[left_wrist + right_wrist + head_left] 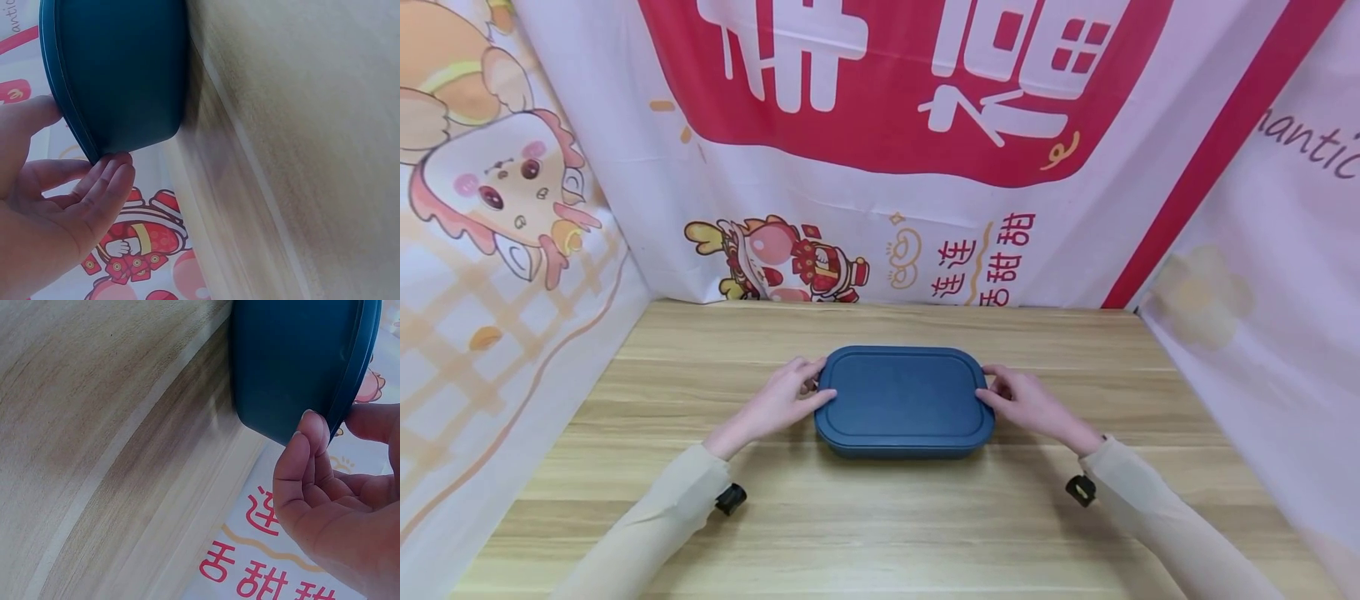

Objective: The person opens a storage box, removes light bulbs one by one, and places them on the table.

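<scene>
A dark blue lidded food container (906,396), rectangular with rounded corners, sits flat on the wooden table (880,533) with its lid on. My left hand (786,397) grips its left end, the thumb on top of the lid and the other fingers under the rim. At the opposite end my right hand (1028,404) holds the rim the same way. The left wrist view shows fingertips (119,164) against the container's side below the lid edge. In the right wrist view, fingertips (314,428) touch the side beneath the rim. Whatever the container holds is hidden.
A white cloth with red and white print (880,192) hangs behind the table. Printed cloths also line the left side (497,333) and the right side (1262,333). Small black pieces (731,499) show beneath both sleeve cuffs.
</scene>
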A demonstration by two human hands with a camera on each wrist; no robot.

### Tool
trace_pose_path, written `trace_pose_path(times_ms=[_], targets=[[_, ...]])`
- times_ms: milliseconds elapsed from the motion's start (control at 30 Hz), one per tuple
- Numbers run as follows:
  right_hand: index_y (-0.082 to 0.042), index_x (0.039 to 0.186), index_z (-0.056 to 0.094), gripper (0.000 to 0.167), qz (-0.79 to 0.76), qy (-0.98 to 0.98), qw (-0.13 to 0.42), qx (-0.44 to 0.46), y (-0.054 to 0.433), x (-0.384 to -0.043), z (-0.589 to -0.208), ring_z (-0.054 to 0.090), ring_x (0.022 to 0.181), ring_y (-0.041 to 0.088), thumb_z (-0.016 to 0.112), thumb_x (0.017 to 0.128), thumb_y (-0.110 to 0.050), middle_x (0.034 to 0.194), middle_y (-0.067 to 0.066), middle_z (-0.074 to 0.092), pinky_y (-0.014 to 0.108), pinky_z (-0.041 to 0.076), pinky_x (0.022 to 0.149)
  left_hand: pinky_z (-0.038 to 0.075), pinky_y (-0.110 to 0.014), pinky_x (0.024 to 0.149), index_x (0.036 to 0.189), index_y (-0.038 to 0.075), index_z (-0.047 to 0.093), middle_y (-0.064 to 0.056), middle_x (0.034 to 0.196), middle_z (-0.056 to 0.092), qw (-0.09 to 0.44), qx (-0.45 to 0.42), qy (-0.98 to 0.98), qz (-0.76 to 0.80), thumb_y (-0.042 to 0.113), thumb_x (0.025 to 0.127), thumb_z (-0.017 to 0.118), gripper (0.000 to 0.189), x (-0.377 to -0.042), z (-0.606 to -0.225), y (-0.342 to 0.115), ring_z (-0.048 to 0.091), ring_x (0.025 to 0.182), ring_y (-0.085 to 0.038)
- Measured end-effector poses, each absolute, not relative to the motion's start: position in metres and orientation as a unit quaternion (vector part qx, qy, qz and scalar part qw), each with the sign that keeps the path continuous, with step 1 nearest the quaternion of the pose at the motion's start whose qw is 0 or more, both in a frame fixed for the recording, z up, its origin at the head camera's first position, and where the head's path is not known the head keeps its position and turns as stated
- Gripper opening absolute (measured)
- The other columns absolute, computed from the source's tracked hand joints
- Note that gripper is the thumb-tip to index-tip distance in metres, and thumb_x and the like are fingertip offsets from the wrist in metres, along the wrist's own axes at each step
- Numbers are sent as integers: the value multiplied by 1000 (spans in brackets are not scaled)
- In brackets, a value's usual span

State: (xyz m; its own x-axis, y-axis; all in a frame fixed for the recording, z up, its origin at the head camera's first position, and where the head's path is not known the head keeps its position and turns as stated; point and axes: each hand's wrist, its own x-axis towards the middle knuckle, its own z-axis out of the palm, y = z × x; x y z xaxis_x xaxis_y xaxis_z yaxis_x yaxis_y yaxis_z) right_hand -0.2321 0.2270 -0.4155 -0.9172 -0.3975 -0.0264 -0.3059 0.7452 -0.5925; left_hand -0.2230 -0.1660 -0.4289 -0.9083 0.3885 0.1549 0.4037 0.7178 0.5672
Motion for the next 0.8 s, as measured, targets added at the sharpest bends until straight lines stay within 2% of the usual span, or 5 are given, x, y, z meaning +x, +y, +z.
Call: trace_pose_path(times_ms=[800], targets=[[5,135,54,50,-293,935,58,-193,223,-229,-404,54,66,12,63,97,-26,78,3,64,21,44,54,57,-34,78,142,-6,48,-18,111,62,25,-218,-926,-309,30,95,67,63,-226,-422,-172,62,91,-22]])
